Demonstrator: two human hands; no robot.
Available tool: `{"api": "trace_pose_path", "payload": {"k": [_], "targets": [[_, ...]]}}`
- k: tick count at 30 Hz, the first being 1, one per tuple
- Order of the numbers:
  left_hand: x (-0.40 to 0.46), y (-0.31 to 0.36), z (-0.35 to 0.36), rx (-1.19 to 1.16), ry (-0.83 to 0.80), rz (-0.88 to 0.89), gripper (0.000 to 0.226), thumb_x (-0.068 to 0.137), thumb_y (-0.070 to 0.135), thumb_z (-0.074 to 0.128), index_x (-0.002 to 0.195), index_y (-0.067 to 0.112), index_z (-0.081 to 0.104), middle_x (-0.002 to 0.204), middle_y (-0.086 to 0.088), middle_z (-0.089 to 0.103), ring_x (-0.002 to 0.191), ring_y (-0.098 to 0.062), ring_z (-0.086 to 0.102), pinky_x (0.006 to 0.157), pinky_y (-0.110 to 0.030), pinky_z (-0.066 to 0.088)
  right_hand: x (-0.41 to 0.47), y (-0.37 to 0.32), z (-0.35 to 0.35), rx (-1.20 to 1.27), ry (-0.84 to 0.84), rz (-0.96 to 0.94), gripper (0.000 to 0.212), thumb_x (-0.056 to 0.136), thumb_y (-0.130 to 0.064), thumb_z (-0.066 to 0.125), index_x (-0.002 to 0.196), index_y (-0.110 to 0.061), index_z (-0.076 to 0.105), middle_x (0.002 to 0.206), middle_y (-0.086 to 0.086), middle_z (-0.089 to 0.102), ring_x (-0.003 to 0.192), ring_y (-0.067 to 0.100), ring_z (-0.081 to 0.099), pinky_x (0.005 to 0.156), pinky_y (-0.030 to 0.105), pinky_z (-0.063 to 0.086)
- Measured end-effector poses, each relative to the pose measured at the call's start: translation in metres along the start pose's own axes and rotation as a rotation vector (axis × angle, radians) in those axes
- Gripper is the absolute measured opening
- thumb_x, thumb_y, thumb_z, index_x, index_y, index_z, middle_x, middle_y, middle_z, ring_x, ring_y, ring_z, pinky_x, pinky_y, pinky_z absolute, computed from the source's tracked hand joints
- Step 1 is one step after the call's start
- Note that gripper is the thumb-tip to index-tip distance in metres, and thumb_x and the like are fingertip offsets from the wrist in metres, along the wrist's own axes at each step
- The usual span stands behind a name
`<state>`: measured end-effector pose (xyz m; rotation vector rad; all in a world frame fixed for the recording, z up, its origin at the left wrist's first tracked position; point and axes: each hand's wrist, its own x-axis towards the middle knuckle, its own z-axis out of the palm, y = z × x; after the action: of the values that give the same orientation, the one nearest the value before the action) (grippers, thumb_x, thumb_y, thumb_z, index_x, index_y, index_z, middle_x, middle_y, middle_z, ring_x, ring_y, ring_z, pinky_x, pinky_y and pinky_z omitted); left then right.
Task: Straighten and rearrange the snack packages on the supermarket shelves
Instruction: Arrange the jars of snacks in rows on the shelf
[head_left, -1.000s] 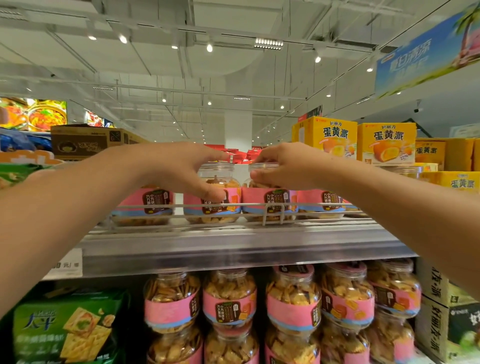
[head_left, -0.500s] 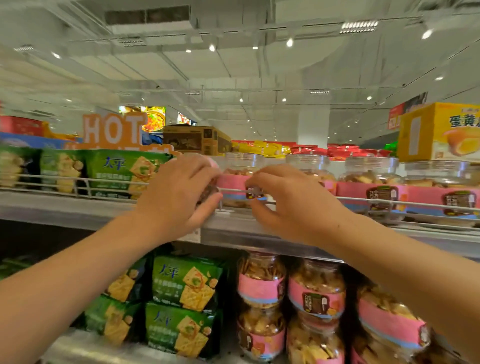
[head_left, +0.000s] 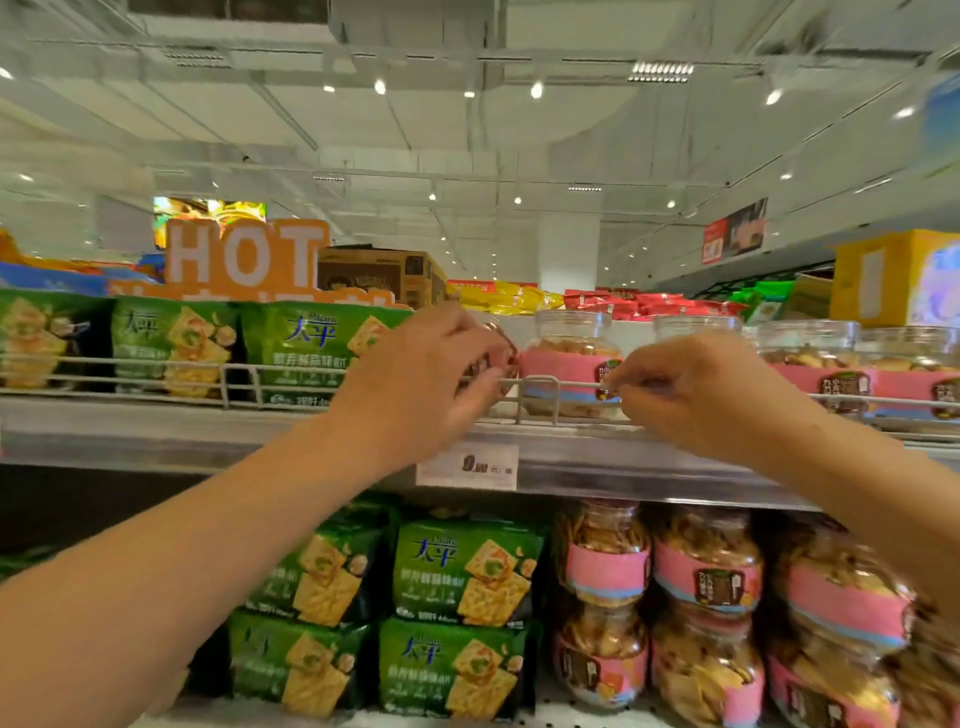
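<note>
Pink-banded jar on top shelf: right hand fingers pinch its label; left hand fingers grip another jar

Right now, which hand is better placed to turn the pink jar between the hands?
Probably the right hand: its fingertips already touch the pink jar at its label, while the left hand covers another jar beside it.

It was a supermarket aisle. A metal shelf edge carried a price tag; above it stood green cracker packs and pink-labelled snack jars, with more stacked below it. An orange "HOT" sign rose above it.
</note>
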<state>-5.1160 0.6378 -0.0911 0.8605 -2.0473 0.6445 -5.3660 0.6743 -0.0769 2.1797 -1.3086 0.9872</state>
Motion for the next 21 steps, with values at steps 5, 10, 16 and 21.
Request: {"api": "trace_pose_path", "payload": {"k": [5, 10, 16, 21], "targets": [[0.043, -0.012, -0.014, 0.189, -0.201, -0.307, 0.067, 0.08, 0.068, 0.054, 0.137, 0.034, 0.044, 0.128, -0.006, 0.048, 0.106, -0.026, 0.056, 0.075, -0.035, 0.047, 0.047, -0.014, -0.019, -0.144, -0.109, 0.085, 0.036, 0.088, -0.029, 0.066, 0.123, -0.026, 0.065, 0.119, 0.001, 0.067, 0.102, 0.02, 0.061, 0.089, 0.033, 0.05], [0.059, -0.006, -0.004, 0.39, -0.307, -0.322, 0.091, 0.063, 0.091, 0.044, 0.127, 0.026, 0.045, 0.112, -0.004, 0.062, 0.096, -0.028, 0.061, 0.076, -0.043, 0.055, 0.085, -0.013, -0.013, -0.293, -0.462, 0.174, 0.069, 0.085, -0.05, 0.067, 0.145, -0.039, 0.035, 0.144, 0.003, 0.049, 0.122, 0.028, 0.051, 0.095, 0.037, 0.041], [0.069, -0.001, 0.001, 0.358, -0.411, -0.448, 0.098, 0.065, 0.08, 0.057, 0.137, 0.018, 0.035, 0.108, -0.005, 0.06, 0.096, -0.029, 0.06, 0.07, -0.037, 0.052, 0.097, -0.002, -0.008, -0.231, -0.475, 0.143, 0.057, 0.086, -0.057, 0.062, 0.135, -0.035, 0.042, 0.141, 0.003, 0.051, 0.12, 0.028, 0.053, 0.09, 0.038, 0.043], [0.08, -0.003, -0.009, 0.168, -0.38, -0.471, 0.05, 0.068, 0.046, 0.067, 0.1, 0.011, 0.053, 0.076, -0.001, 0.058, 0.067, -0.016, 0.055, 0.05, -0.026, 0.036, 0.102, 0.006, -0.007, -0.189, -0.456, 0.106, 0.03, 0.091, -0.047, 0.06, 0.115, -0.034, 0.048, 0.115, 0.002, 0.064, 0.094, 0.02, 0.061, 0.084, 0.039, 0.05]]}}
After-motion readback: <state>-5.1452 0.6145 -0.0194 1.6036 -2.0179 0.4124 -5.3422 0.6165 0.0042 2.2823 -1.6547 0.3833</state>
